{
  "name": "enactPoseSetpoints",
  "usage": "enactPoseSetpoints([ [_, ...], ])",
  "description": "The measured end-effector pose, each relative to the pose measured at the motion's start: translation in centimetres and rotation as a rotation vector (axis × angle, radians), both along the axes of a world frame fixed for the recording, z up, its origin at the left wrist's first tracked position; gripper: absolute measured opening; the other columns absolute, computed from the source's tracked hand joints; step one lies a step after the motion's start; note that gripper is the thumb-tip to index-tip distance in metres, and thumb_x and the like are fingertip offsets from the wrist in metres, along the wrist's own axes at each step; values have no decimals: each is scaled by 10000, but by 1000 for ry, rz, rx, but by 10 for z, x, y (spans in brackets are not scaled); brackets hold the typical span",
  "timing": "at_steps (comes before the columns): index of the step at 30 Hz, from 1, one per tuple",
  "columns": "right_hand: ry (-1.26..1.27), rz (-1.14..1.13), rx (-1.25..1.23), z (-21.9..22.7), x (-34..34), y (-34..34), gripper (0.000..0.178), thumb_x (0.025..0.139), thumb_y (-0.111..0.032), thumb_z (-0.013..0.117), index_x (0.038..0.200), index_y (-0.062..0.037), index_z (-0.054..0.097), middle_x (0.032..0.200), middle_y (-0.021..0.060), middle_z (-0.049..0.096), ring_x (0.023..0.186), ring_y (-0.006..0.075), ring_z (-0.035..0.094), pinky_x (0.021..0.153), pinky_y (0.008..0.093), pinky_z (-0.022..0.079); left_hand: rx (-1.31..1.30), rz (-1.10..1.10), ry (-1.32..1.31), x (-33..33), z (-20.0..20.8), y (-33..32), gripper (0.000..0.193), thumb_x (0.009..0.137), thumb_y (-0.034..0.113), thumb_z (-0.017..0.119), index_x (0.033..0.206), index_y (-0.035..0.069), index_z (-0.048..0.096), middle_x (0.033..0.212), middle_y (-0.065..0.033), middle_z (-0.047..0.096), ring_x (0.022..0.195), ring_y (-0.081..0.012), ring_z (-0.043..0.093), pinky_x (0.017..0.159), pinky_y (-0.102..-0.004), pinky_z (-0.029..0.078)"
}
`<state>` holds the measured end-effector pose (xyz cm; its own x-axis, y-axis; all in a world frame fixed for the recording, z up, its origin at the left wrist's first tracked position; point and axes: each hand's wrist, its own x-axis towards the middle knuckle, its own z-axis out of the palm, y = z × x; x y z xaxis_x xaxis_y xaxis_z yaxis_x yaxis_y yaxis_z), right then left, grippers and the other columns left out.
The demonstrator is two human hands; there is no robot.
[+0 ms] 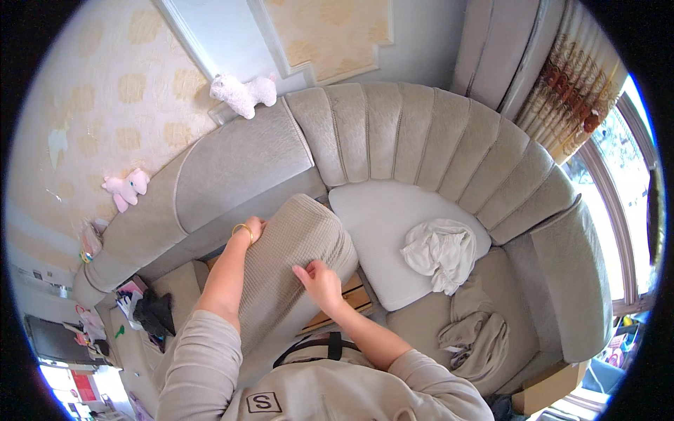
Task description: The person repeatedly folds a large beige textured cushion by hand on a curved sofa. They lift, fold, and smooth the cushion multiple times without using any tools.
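Note:
A sofa seat cushion stands tilted up in front of me, with a beige ribbed cover point(291, 242) over its upper part. Its lower side shows smoother and paler. My left hand point(254, 229), a yellow bangle on its wrist, is closed at the cushion's far left edge; its fingertips are partly hidden. At the near right face of the cushion, my right hand point(321, 284) has curled fingers, with the thumb against the cover's fabric. Below that hand, wooden slats point(354, 298) of the sofa base show through the gap.
A curved grey-beige sofa point(393, 133) wraps around. On its right lie a bare pale cushion point(375, 245), a crumpled white cloth point(442, 252) and a crumpled beige cover point(477, 337). Plush toys point(246, 95) sit along the backrest. Dark clothing point(154, 312) lies at left, a cardboard box point(551, 389) lower right.

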<state>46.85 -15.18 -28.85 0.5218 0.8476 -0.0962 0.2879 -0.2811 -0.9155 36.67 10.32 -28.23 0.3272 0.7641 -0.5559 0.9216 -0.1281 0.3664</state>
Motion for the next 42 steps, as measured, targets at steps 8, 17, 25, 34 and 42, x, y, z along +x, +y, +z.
enactPoseSetpoints([
  [8, -28, -55, -105, 7, -25, 0, 443, 819, -459, 625, 782, -18, 604, 691, 147, 644, 648, 323, 623, 609, 404, 483, -319, 221, -288, -31, 11, -5, 597, 905, 405, 556, 1225, -97, 507, 1181, -196, 584, 1040, -260, 574, 901, -376, 433],
  [17, 583, -102, -17, -10, -78, 0, 265, 848, -253, 634, 808, 6, 597, 664, 102, 629, 521, 189, 590, 541, 340, 472, -312, 3, -412, -92, 4, 24, 326, 942, 250, 523, 1101, -35, 527, 1026, -86, 598, 915, -176, 548, 817, -335, 457],
  [25, 347, -319, 123, -16, -107, -4, 248, 846, -210, 641, 804, 24, 572, 671, 101, 611, 485, 172, 547, 502, 336, 456, -207, 176, -376, -64, -2, 3, 420, 954, 253, 490, 1212, -78, 493, 1129, -169, 594, 999, -235, 568, 842, -343, 451],
  [34, 946, -172, 87, -14, -93, -6, 200, 859, -164, 653, 789, -11, 544, 605, 37, 554, 468, 109, 497, 446, 266, 430, -433, 421, -741, -70, -3, -12, 536, 845, 338, 671, 1177, -63, 541, 1088, -152, 615, 946, -237, 588, 821, -341, 470],
  [42, 1298, 201, 363, -5, -86, -20, 156, 890, -105, 578, 759, -65, 502, 624, 5, 517, 480, 88, 434, 485, 245, 409, -390, 344, -755, -96, -42, 10, 559, 860, 320, 648, 1236, -64, 495, 1133, -155, 600, 1000, -241, 579, 869, -343, 460],
])
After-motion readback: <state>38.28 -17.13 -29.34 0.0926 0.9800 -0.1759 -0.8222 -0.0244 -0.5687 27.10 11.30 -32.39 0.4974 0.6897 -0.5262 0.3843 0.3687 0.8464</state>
